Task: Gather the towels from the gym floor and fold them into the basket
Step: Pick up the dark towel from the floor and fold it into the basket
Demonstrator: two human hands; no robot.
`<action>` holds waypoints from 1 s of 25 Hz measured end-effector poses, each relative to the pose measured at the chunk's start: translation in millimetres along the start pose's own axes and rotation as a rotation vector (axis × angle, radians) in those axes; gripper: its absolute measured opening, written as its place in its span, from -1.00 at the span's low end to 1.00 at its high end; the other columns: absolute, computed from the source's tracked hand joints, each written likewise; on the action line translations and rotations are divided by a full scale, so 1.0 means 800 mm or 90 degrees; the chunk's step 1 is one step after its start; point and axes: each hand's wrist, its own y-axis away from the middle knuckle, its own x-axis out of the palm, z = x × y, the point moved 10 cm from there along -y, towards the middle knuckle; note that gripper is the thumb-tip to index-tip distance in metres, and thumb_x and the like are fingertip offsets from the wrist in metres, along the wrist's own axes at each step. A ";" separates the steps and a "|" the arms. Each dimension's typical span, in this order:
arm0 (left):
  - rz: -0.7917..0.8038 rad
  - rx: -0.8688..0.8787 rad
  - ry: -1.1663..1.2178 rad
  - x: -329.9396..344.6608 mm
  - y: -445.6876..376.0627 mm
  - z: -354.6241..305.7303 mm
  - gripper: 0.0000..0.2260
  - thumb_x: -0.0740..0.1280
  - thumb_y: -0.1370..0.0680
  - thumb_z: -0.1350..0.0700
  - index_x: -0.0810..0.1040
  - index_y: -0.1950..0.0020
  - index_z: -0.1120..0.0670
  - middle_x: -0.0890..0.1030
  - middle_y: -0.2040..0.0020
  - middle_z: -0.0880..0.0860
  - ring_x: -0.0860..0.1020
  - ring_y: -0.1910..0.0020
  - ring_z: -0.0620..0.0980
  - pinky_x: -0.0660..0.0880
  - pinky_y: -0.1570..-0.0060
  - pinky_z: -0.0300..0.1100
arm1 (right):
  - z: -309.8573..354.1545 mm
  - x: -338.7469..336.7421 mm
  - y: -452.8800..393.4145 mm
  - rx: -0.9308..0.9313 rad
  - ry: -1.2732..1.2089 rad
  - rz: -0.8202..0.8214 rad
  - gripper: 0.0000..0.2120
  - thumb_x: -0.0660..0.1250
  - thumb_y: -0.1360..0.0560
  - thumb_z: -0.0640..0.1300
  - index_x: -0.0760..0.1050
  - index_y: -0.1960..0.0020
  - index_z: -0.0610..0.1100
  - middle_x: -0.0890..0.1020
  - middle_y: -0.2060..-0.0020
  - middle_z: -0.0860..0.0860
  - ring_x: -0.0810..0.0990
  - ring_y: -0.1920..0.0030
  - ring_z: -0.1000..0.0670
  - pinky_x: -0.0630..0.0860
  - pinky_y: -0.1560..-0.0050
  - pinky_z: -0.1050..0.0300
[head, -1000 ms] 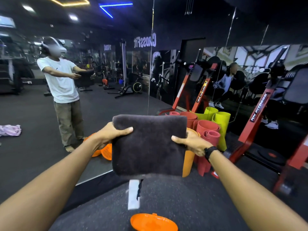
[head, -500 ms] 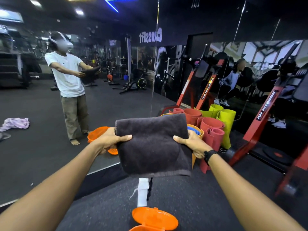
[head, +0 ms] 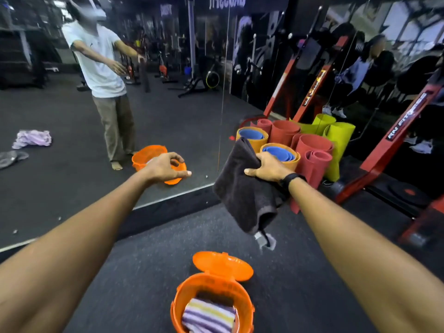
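Observation:
My right hand (head: 269,168) grips a folded dark grey towel (head: 245,188), which hangs tilted in the air above the floor. My left hand (head: 165,168) is off the towel, held out to the left with loosely curled fingers and nothing in it. Below, at the bottom edge, stands an orange basket (head: 211,287) with its lid flipped open; a folded purple, white and yellow striped towel (head: 207,318) lies inside.
A wall mirror ahead reflects me, the basket, a pink towel (head: 32,139) and a grey towel (head: 12,158) on the dark floor. Rolled mats (head: 310,145) in red, orange, blue and green stand at right beside red gym frames (head: 384,162).
My left hand has let go of the dark towel and moved left; the towel now hangs from my right hand alone. The view has tipped down, bringing the basket into sight.

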 end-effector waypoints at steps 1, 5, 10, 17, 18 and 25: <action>0.007 0.006 -0.014 0.014 0.000 0.005 -0.55 0.54 -0.37 0.01 0.54 -0.18 0.15 0.56 -0.05 0.07 0.53 -0.02 -0.02 0.46 -0.14 -0.16 | -0.017 0.011 -0.003 0.026 0.030 0.009 -0.83 0.42 -0.47 -0.14 0.45 0.23 -0.10 0.57 0.20 -0.01 0.51 0.15 0.01 0.36 0.15 0.17; 0.084 -0.018 -0.045 0.082 -0.003 0.056 -0.54 0.53 -0.38 0.01 0.54 -0.19 0.15 0.59 -0.07 0.08 0.51 -0.02 -0.08 0.38 -0.05 -0.27 | -0.090 0.067 -0.006 0.120 0.050 0.058 -0.88 0.43 -0.46 -0.14 0.51 0.16 -0.15 0.62 0.07 -0.12 0.56 0.04 -0.07 0.39 0.12 0.13; 0.190 -0.079 -0.065 0.162 -0.030 0.159 -0.55 0.53 -0.37 -0.05 0.55 -0.17 0.09 0.60 -0.09 0.09 0.51 0.03 -0.05 0.40 -0.02 -0.22 | -0.181 0.156 -0.004 0.263 0.074 0.113 -0.74 0.39 -0.50 -0.12 0.56 -0.11 -0.27 0.62 -0.10 -0.19 0.55 -0.15 -0.19 0.39 0.09 0.13; 0.334 -0.150 -0.057 0.275 -0.073 0.292 -0.56 0.49 -0.43 0.03 0.51 -0.22 0.18 0.56 -0.16 0.13 0.50 -0.03 0.00 0.41 -0.06 -0.21 | -0.327 0.298 0.017 0.470 0.084 0.139 -0.69 0.40 -0.48 -0.12 0.51 -0.17 -0.25 0.56 -0.18 -0.26 0.47 -0.22 -0.27 0.44 -0.16 -0.02; 0.352 -0.157 -0.058 0.296 -0.078 0.310 -0.58 0.49 -0.44 0.05 0.51 -0.21 0.19 0.56 -0.14 0.14 0.49 -0.01 0.00 0.38 -0.01 -0.25 | -0.350 0.321 0.024 0.500 0.076 0.136 -0.68 0.39 -0.48 -0.13 0.50 -0.19 -0.25 0.55 -0.19 -0.26 0.48 -0.22 -0.28 0.46 -0.18 -0.03; 0.487 -0.154 -0.087 0.495 -0.083 0.451 -0.61 0.48 -0.43 -0.01 0.48 -0.16 0.09 0.55 -0.14 0.08 0.51 -0.15 0.07 0.43 -0.20 -0.08 | -0.489 0.540 0.064 0.587 0.025 0.193 -0.69 0.39 -0.48 -0.17 0.49 -0.18 -0.25 0.56 -0.14 -0.26 0.51 -0.18 -0.27 0.48 -0.12 -0.02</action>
